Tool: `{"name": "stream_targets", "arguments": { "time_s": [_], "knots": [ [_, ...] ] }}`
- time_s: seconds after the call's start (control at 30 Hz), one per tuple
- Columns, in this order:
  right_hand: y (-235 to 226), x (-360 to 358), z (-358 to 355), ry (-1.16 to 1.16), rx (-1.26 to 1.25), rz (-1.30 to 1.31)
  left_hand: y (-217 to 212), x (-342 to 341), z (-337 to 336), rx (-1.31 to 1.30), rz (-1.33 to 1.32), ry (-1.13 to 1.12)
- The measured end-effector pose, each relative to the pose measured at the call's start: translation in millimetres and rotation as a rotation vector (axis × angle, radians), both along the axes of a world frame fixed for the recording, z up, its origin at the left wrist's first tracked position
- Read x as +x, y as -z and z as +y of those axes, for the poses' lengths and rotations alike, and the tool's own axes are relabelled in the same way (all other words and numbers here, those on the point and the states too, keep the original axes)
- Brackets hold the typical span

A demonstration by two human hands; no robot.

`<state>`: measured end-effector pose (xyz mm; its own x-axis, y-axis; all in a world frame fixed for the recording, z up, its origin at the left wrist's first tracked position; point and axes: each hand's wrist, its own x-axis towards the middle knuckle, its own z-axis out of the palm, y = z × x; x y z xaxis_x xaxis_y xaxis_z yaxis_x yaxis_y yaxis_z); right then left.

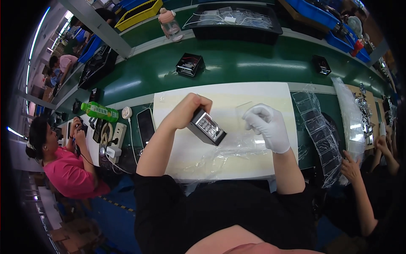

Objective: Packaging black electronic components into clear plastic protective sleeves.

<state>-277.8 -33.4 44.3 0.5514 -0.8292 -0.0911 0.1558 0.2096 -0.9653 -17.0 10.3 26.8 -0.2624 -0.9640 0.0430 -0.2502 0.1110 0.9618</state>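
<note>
I am holding a small black box (207,127) in my bare left hand (189,111), my grip wrapped around its upper end, lifting it above the middle of the white mat (182,152) that covers the near part of the green worktop (237,63). The box is tilting, its lower end pointing toward my right, and its face is showing a silvery panel with rows of small raised keys. It looks hard, boxy and sharp-cornered, probably plastic with a metallic front.

My right hand (267,126) is wearing a smooth white glove. Its fingers are curling around a thin clear sheet (244,111), pinching it just right of the box; the sheet is so transparent that I can only make out its edges. I judge the careful way to be keeping the box steady with the bare hand, touching the sheet by its edges only, and bringing the two together squarely so no crease or fingerprint is left.

Under both hands, crinkled clear plastic wrap (230,153) is lying loose on the mat, glossy and wrinkled, running toward the mat's near edge.

Beside the mat's left edge, a dark phone (146,121) is lying flat, with a green bottle (100,111) on its side further left. Toward the far edge, another black box (190,64) is sitting on the green surface, and a black tray (237,25) of clear bags is standing beyond it. At the right edge, a strip of clear pouches (317,131) is draping down, near another person's hand (350,166).
</note>
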Motion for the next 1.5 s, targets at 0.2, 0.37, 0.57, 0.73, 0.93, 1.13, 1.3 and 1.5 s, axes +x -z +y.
{"name": "stream_targets", "arguments": {
  "time_s": [0.2,0.37,0.57,0.73,0.93,1.13,1.3,1.5],
  "knots": [
    [-3,15,0,-0.221,-0.124,0.087,-10,-23,5,0.0,-0.006,0.12],
    [-8,14,0,-0.348,-0.241,0.242,-18,-30,7,-0.015,0.011,0.117],
    [1,11,16,-0.319,-0.668,0.464,-7,-43,-2,-0.082,-0.028,-0.071],
    [18,3,14,-0.083,-1.011,0.742,-4,-63,-26,-0.13,-0.279,-0.155],
    [27,-41,-16,0.019,-0.921,0.627,18,-45,-91,-0.621,-0.813,-0.404],
    [47,-85,-3,-0.441,-0.948,0.84,60,-45,-114,-0.78,-1.082,-0.564],
    [83,-97,16,-0.31,-0.808,0.793,67,-95,-66,-0.827,-0.979,-0.349],
    [84,-76,24,-0.02,-0.693,0.799,51,-116,-30,0.035,-0.748,0.079]
  ]
}}
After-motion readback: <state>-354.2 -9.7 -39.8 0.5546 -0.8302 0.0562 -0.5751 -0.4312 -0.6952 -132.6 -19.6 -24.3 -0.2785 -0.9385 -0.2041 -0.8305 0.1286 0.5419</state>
